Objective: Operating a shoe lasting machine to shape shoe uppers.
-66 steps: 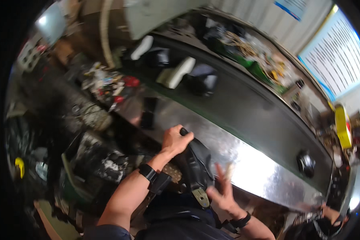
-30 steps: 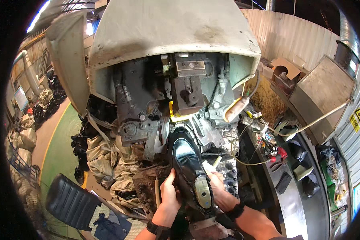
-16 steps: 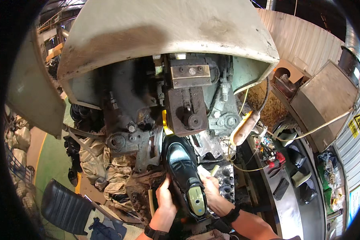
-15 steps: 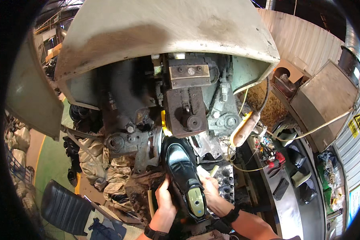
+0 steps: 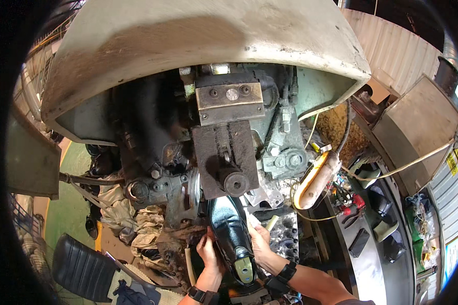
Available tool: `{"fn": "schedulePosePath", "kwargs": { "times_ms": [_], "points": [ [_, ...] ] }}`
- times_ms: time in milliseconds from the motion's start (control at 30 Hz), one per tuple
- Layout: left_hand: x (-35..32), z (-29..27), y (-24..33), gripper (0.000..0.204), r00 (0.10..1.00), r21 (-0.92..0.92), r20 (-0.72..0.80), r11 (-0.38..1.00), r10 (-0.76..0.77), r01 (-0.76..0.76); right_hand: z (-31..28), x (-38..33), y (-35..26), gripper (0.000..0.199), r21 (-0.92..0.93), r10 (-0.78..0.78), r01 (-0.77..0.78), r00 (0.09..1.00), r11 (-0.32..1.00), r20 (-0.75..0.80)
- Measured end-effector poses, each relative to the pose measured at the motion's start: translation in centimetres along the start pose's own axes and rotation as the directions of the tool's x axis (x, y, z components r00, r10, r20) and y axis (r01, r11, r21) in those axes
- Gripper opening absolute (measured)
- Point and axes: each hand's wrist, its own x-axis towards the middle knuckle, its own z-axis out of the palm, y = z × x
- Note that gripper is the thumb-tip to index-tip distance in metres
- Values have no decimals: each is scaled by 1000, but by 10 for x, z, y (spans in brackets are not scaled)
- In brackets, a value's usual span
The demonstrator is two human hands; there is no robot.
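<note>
Shoe leather fills the space between my palms: a glossy black leather shoe (image 5: 231, 229) on a last, sole side up, its toe pushed forward under the dark rusted steel block (image 5: 224, 155) of the big machine, its heel toward me with a pale yellow-green plastic plate (image 5: 244, 266) showing at the heel end. My left hand (image 5: 207, 251) lies along the left flank of the shoe, fingers (image 5: 206, 237) curled against the upper and gripping it; my right hand (image 5: 259, 239) presses the right flank, fingers wrapped on the leather, thumb side up, so the shoe is clamped from both sides. Both wrists carry dark bands. The block has a round black knob (image 5: 236, 182) just above the toe, and over it sits a bolted brass-coloured plate (image 5: 230, 101). A wide, chipped cream-grey metal hood (image 5: 198, 35) arches over the whole mechanism. Right of the shoe stands a grey perforated metal plate (image 5: 285, 231), touching my right hand's back or very near it, I cannot tell which. Further right hangs a yellow-edged oblong lamp (image 5: 315, 179) on a cable, and beyond it a curved steel conveyor belt (image 5: 371, 264) bearing dark shoe parts. Down at the lower left sits a black ribbed padded seat (image 5: 81, 267), with crumpled rags (image 5: 132, 223) heaped between it and the machine
</note>
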Motion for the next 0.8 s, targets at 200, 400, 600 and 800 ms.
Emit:
{"fn": "schedulePosePath", "kwargs": {
  "times_ms": [200, 400, 600, 800],
  "points": [
    [-14, 21, 21, 33, 994, -31, -13, 994, -105, 105, 0, -1, 3, 23, -3, 25, -25, 999, 1000, -45],
    [-11, 12, 21, 40, 977, -75, 69, 975, -202, 207, 4, -5, -3, 24, -21, 85, -87, 995, 996, -47],
    [-23, -16, 48, 38, 987, 124, 18, 980, -158, 155, -63, -10, -67, 38, -567, 65, -52, 998, 822, 2],
    [-29, -111, 31, 29, 972, 121, -198, 981, -124, 150, -269, 3, -102, 78, -831, -262, -199, 888, 520, -377]
  ]
}}
